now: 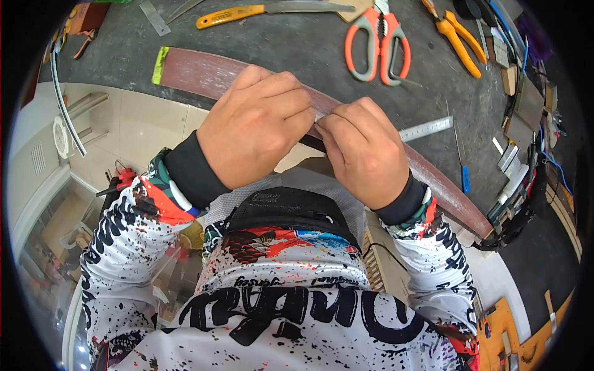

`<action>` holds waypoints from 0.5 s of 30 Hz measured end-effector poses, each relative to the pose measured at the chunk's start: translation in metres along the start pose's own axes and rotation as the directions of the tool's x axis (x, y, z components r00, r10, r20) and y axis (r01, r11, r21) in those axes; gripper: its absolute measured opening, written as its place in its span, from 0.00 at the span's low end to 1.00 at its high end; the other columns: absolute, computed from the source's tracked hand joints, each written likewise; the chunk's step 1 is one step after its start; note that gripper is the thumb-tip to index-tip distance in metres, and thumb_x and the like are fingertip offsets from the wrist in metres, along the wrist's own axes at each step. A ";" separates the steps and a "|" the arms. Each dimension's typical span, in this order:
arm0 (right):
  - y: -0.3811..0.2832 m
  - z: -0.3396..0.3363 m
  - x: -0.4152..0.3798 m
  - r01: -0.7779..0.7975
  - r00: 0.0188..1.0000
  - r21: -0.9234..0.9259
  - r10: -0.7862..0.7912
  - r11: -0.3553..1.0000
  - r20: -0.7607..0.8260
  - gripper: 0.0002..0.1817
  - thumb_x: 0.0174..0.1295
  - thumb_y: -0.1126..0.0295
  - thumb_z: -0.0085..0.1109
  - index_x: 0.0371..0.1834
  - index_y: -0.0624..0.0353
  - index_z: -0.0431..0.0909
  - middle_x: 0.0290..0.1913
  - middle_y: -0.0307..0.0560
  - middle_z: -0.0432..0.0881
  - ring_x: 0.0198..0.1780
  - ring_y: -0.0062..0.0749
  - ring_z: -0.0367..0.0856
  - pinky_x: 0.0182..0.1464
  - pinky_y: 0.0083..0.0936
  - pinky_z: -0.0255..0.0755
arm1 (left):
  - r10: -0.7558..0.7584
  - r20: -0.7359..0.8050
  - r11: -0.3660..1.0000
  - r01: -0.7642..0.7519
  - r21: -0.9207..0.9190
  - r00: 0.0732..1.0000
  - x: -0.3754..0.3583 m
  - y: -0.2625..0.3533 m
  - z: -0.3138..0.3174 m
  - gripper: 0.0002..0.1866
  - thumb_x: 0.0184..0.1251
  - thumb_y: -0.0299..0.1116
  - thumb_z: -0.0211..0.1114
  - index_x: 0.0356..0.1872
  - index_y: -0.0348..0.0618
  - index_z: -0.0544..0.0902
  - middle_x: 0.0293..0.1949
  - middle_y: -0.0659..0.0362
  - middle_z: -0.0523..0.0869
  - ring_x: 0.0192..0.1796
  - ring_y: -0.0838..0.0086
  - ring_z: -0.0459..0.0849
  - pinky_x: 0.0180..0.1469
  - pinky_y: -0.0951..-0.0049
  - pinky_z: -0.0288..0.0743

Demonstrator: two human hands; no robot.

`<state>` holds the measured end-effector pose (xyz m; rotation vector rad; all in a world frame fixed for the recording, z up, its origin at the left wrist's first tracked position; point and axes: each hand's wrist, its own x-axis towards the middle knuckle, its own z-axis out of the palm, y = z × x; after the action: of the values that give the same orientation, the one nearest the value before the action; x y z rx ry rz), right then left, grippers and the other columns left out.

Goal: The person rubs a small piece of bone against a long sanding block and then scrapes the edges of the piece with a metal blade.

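Note:
A long reddish-brown strip (198,69), its face worn whitish like used sandpaper, runs along the near edge of the dark bench. Yellow-green tape (160,65) wraps its left end. My left hand (260,127) is closed over the middle of the strip, fingers curled and pressed together. Close beside it, my right hand (365,151) is closed too, thumb and fingers pinched. The fingertips of both hands nearly meet, with a tiny pale bit showing between them. What they grip is mostly hidden by the fingers.
Beyond the hands lie orange-grey scissors (377,46), a yellow-handled knife (232,16) and yellow-handled pliers (461,40). A steel ruler (427,128) sits right of my right hand, near a blue-handled tool (465,178). Assorted blocks and strips (513,164) crowd the right side.

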<state>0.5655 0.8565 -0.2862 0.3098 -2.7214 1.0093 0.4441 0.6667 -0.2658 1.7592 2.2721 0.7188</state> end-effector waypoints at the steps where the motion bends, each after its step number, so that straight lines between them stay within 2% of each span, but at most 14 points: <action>1: 0.002 -0.004 -0.007 -0.008 1.000 0.006 0.008 1.000 -0.001 0.10 0.49 0.78 0.64 0.37 0.64 0.82 0.37 0.48 0.79 0.41 0.44 0.79 0.42 0.36 0.79 | 0.015 0.013 1.000 -0.015 -0.011 1.000 0.003 0.005 0.004 0.15 0.51 0.24 0.69 0.43 0.39 0.86 0.44 0.59 0.86 0.52 0.62 0.84 0.53 0.60 0.71; 3: 0.011 -0.021 -0.028 -0.011 0.999 -0.009 0.011 1.000 0.031 0.11 0.48 0.78 0.64 0.37 0.65 0.82 0.38 0.48 0.80 0.41 0.44 0.80 0.43 0.36 0.80 | 0.042 0.019 0.999 -0.042 -0.013 0.999 0.017 0.023 0.017 0.14 0.51 0.24 0.69 0.42 0.38 0.86 0.44 0.58 0.86 0.52 0.62 0.84 0.53 0.60 0.72; 10: 0.049 -0.097 -0.124 -0.022 0.999 -0.029 0.021 0.999 -0.026 0.13 0.48 0.78 0.65 0.39 0.67 0.82 0.39 0.50 0.81 0.41 0.45 0.81 0.41 0.37 0.80 | 0.097 -0.001 0.995 -0.097 -0.009 0.995 0.082 0.119 0.075 0.14 0.52 0.28 0.68 0.41 0.37 0.86 0.43 0.57 0.86 0.50 0.62 0.85 0.50 0.61 0.72; 15: 0.062 -0.128 -0.168 -0.056 0.998 -0.013 0.055 0.998 -0.026 0.15 0.46 0.80 0.68 0.40 0.68 0.83 0.39 0.50 0.81 0.40 0.45 0.81 0.40 0.37 0.79 | 0.166 -0.023 0.986 -0.166 0.000 0.986 0.109 0.153 0.103 0.16 0.53 0.31 0.67 0.43 0.36 0.86 0.43 0.57 0.86 0.49 0.64 0.85 0.48 0.62 0.71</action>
<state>0.7253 1.0072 -0.2766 0.2185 -2.7263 1.0019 0.5888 0.8250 -0.2661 1.9671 2.1558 0.7740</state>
